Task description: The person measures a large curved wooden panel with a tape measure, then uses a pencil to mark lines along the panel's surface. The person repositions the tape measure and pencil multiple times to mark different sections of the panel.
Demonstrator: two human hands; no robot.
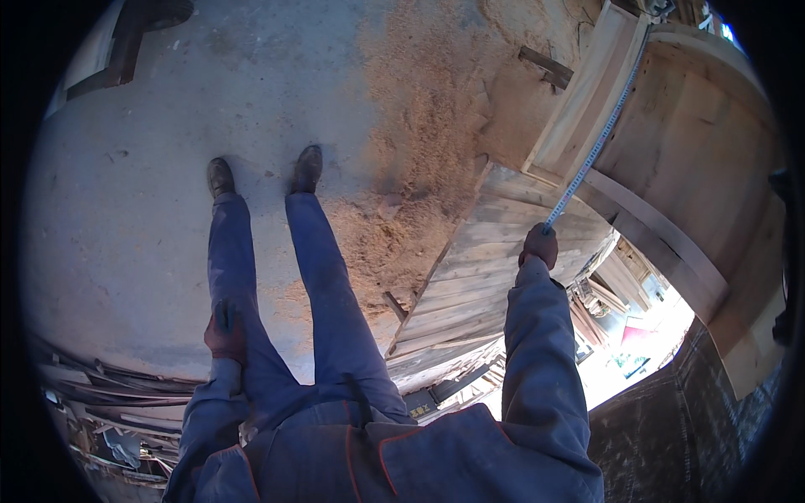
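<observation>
My right hand (539,246) is raised in front of me and shut on the near end of a tape measure blade (597,144). The blade runs up and to the right along a pale wooden frame (587,101) to its far end at the top. Under that hand lies a slatted wooden panel (470,277). My left hand (225,334) hangs at my left thigh with its fingers curled. Something small and dark may be in it, but this is too unclear to tell. I wear blue overalls and brown boots (307,168).
Sawdust (419,142) is heaped on the concrete floor (134,210) beside the panel. Large wooden boards (696,159) stand at the right. A pile of scrap wood (109,402) lies at the lower left, and a dark wood offcut (547,65) at the top.
</observation>
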